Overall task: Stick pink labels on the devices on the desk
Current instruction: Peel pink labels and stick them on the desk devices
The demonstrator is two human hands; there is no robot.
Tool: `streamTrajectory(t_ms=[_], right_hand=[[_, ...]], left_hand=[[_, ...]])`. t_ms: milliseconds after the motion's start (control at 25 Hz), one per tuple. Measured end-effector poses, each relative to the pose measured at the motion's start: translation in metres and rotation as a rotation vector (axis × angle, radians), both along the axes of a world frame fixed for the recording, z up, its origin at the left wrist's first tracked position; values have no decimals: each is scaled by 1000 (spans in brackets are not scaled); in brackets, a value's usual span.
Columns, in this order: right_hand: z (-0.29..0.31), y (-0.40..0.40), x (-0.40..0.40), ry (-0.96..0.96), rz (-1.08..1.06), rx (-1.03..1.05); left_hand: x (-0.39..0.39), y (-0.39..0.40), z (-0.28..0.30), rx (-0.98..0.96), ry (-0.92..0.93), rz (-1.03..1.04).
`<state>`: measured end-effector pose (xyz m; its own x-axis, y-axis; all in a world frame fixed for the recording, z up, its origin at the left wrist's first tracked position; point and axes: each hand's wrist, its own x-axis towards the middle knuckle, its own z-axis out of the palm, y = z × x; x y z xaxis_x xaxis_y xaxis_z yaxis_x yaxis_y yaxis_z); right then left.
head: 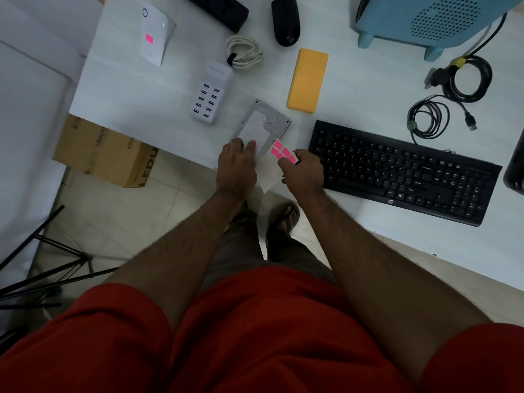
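A silver hard drive (262, 126) lies near the desk's front edge. My left hand (236, 165) rests on its near end, and a pink label (254, 143) shows at a fingertip pressed on the drive. My right hand (303, 173) holds a white backing sheet (268, 173) with several pink labels (282, 153) on it, just right of the drive. At the far left a white router (155, 35) carries one pink label (149, 38). A white USB charging hub (209, 95), a yellow power bank (308, 80), a black mouse (285, 21) and a black keyboard (402, 171) show no label.
A blue speaker-like device (431, 21) stands at the back right, with coiled black cables (465, 80) in front of it. A white coiled cable (244, 53) and a black power strip (218, 9) lie at the back. A cardboard box (105, 154) and tripod legs (56, 268) are on the floor at the left.
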<state>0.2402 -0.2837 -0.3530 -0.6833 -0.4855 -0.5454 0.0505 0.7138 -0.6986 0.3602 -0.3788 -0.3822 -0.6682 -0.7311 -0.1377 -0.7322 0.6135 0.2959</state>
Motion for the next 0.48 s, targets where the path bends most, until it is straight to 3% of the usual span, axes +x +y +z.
streamTrajectory(t_ms=[360,480], right_hand=[[6,0,0,-24,3,-14],[11,-3,-5,-80,-5,-36]], left_hand=[[9,2,3,-25,-78,-141],[4,-2,19,-8,-27,-105]])
